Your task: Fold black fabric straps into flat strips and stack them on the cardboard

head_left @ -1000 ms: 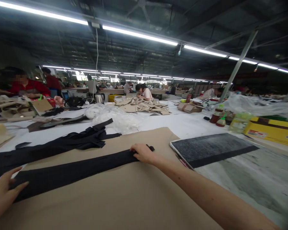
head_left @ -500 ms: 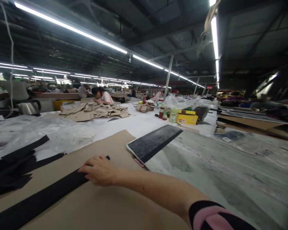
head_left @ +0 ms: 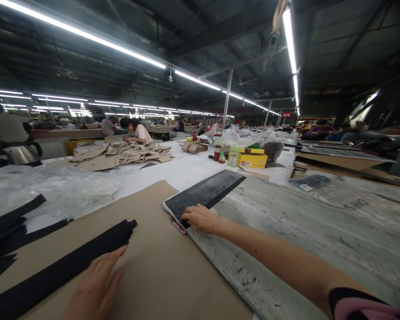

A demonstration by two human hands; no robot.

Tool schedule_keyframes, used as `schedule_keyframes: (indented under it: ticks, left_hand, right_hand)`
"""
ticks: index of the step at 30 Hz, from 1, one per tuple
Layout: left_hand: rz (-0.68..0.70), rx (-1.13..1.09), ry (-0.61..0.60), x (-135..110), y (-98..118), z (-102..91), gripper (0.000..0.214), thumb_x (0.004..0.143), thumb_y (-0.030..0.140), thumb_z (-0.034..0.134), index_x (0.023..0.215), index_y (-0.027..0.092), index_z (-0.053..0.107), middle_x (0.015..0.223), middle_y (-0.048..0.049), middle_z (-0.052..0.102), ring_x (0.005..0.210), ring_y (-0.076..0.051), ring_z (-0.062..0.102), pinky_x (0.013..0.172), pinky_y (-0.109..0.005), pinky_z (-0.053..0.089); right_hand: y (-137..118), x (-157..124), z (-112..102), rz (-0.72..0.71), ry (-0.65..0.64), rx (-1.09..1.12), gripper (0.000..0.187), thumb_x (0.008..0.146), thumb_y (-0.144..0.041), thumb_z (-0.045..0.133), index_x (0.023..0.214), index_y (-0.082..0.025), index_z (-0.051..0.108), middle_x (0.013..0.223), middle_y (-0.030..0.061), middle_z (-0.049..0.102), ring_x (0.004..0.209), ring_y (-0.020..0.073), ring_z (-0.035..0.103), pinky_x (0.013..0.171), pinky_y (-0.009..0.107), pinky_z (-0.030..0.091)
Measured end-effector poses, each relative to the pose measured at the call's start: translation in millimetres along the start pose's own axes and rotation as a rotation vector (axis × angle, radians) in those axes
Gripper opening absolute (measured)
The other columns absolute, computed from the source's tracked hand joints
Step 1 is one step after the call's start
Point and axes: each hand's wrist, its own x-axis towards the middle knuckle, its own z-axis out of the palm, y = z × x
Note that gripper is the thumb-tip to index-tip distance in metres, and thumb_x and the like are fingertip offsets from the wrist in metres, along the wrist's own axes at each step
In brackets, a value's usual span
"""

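A long black fabric strip (head_left: pixel 70 262) lies across a brown paper sheet (head_left: pixel 160 266) on the table. My left hand (head_left: pixel 95 286) rests flat and open on the paper beside the strip's near edge, fingers stretched toward it. My right hand (head_left: pixel 200 218) reaches to the near corner of a dark grey board (head_left: pixel 206 191) with a white rim, its fingers curled over the board's edge. A small pink object (head_left: pixel 179 227) pokes out under that corner.
More black fabric pieces (head_left: pixel 10 226) lie at the left, with clear plastic sheeting (head_left: pixel 53 189) behind. Brown paper patterns (head_left: pixel 120 153), bottles (head_left: pixel 217 153) and a yellow box (head_left: pixel 253 159) sit further back. Other people work at distant tables. Grey stained tabletop (head_left: pixel 303 231) spreads right.
My right hand left the end of the black strip and moved right onto the dark board's corner. My left hand came into view beside the strip. The view has swung right.
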Motion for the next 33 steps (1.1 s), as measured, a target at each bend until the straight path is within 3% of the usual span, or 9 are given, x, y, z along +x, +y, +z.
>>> schedule_keyframes:
  ticks: [2, 6, 11, 14, 20, 24, 29, 33]
  left_hand:
    - [0.099, -0.122, -0.128, 19, 32, 29.0, 0.041, 0.081, 0.038, 0.047, 0.119, 0.026, 0.056, 0.12, -0.0046, 0.061, 0.117, -0.025, 0.051, 0.105, -0.044, 0.038]
    - [0.135, -0.18, -0.215, 53, 82, 84.3, 0.047, 0.082, 0.025, 0.042, 0.129, 0.019, 0.047, 0.123, -0.0055, 0.06, 0.119, -0.02, 0.049, 0.106, -0.038, 0.037]
    - [0.086, -0.204, -0.258, 78, 94, 123.5, 0.046, 0.085, 0.018, 0.048, 0.13, 0.015, 0.043, 0.118, -0.009, 0.061, 0.117, -0.022, 0.051, 0.103, -0.047, 0.037]
    - [0.077, -0.219, -0.251, 79, 92, 132.0, 0.043, 0.088, 0.025, 0.051, 0.129, 0.016, 0.043, 0.118, -0.0089, 0.059, 0.115, -0.023, 0.052, 0.101, -0.05, 0.037]
    - [0.065, -0.238, -0.231, 71, 90, 141.0, 0.046, 0.088, 0.022, 0.05, 0.133, 0.017, 0.039, 0.124, -0.0093, 0.057, 0.113, -0.021, 0.054, 0.1, -0.046, 0.04]
    - [0.09, -0.198, -0.221, 70, 90, 144.7, 0.042, 0.089, 0.024, 0.046, 0.13, 0.018, 0.043, 0.125, -0.0088, 0.056, 0.114, -0.021, 0.053, 0.1, -0.045, 0.04]
    - [0.124, -0.088, -0.217, 66, 93, 143.5, 0.041, 0.089, 0.026, 0.039, 0.128, 0.022, 0.047, 0.13, -0.006, 0.054, 0.119, -0.022, 0.047, 0.103, -0.045, 0.036]
    - [0.154, -0.025, -0.224, 62, 96, 142.6, 0.043, 0.089, 0.029, 0.035, 0.13, 0.023, 0.047, 0.131, -0.0044, 0.054, 0.119, -0.022, 0.047, 0.101, -0.043, 0.037]
  right_hand:
    - [-1, 1, 2, -0.002, 0.014, -0.007, 0.019, 0.088, -0.021, 0.051, 0.106, -0.021, 0.058, 0.097, 0.0048, 0.061, 0.089, 0.0188, 0.058, 0.075, 0.031, 0.039]
    - [4, 0, 6, -0.021, 0.031, -0.01, 0.013, 0.09, -0.021, 0.05, 0.099, -0.02, 0.059, 0.095, 0.0048, 0.061, 0.09, 0.0185, 0.056, 0.075, 0.031, 0.037]
    - [8, -1, 12, -0.03, 0.068, 0.009, 0.011, 0.09, -0.02, 0.047, 0.091, -0.018, 0.059, 0.093, 0.0056, 0.059, 0.088, 0.0183, 0.054, 0.076, 0.031, 0.035]
    - [10, -2, 15, -0.023, 0.106, 0.045, 0.013, 0.092, -0.02, 0.045, 0.09, -0.017, 0.057, 0.098, 0.0066, 0.057, 0.09, 0.0189, 0.052, 0.077, 0.032, 0.035]
    - [15, -17, 23, 0.011, 0.189, 0.198, 0.013, 0.092, -0.018, 0.044, 0.093, -0.018, 0.056, 0.097, 0.0055, 0.056, 0.088, 0.0172, 0.052, 0.079, 0.032, 0.036]
    - [24, -31, 24, 0.134, 0.317, 0.364, 0.011, 0.089, -0.015, 0.046, 0.094, -0.02, 0.055, 0.098, 0.0031, 0.056, 0.085, 0.015, 0.053, 0.078, 0.029, 0.039]
    - [70, -56, 11, 0.441, 0.616, 0.612, 0.009, 0.087, -0.02, 0.044, 0.091, -0.019, 0.052, 0.083, 0.0009, 0.058, 0.076, 0.0136, 0.057, 0.072, 0.027, 0.045]
    - [126, -112, -26, 0.653, 0.915, 0.753, 0.019, 0.084, -0.036, 0.046, 0.089, -0.018, 0.049, 0.075, -0.0011, 0.057, 0.066, 0.0129, 0.06, 0.061, 0.026, 0.048]
